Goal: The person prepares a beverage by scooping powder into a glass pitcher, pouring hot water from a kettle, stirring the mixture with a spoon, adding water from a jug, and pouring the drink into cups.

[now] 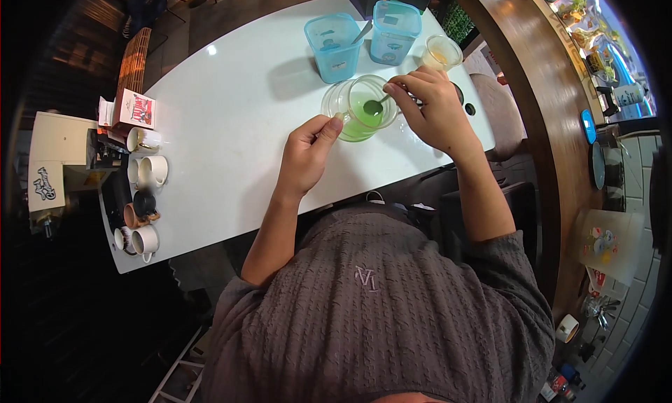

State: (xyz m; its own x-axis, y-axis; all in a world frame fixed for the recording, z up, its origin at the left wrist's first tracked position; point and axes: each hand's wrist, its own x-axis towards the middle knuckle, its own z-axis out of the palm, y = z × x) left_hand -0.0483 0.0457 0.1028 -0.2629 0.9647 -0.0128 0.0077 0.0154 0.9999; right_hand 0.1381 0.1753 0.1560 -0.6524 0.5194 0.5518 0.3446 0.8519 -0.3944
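Observation:
Over the white table, a clear glass mug (332, 109) holds a green liquid (361, 128). My left hand (308, 154) is closed on the mug's near left side, thumb on top, apparently at its handle. Between the fingertips of my right hand (432, 109) is a spoon (373, 107), its dark bowl in the mug at the green liquid. Most of the spoon's handle is hidden by my fingers. Just beyond my right hand stands a small clear tub (442, 51) with pale contents.
Two translucent blue containers (332, 49) (393, 42) stand behind the mug, a utensil handle leaning from the left one. White cups (152, 170) and a red-and-white box (134, 110) line the left end of the white table (217, 144). A wooden counter (535, 116) runs along the right.

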